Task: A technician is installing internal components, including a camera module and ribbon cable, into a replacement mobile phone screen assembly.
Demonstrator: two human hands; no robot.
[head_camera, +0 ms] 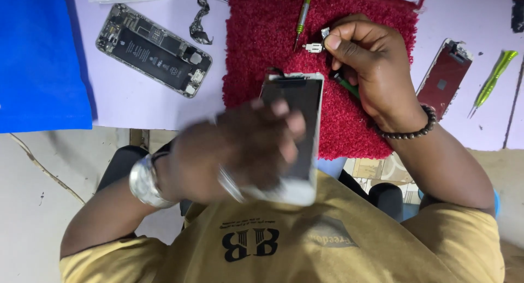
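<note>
Two detached screens, one opened phone body (153, 50). Your left hand (234, 149), blurred, grips the white-framed phone screen panel (295, 124) above the red carpet mat (273, 48); right hand (364, 59) fingers pinch a small metal part (326, 33).

- Screen panel (295, 130): a flat phone display with a white frame and dark back, standing on end and tilted toward the person, over the near edge of the red mat (262, 37). Its lower part is blurred behind fingers; a dark tab sticks up at its top edge.
- Small metal part (314, 47): pale, silvery, lying on the red mat just beyond the panel's top edge.
- Second small silver piece (326, 33): pinched at a thumb tip, just above the mat, near the metal part.
</note>
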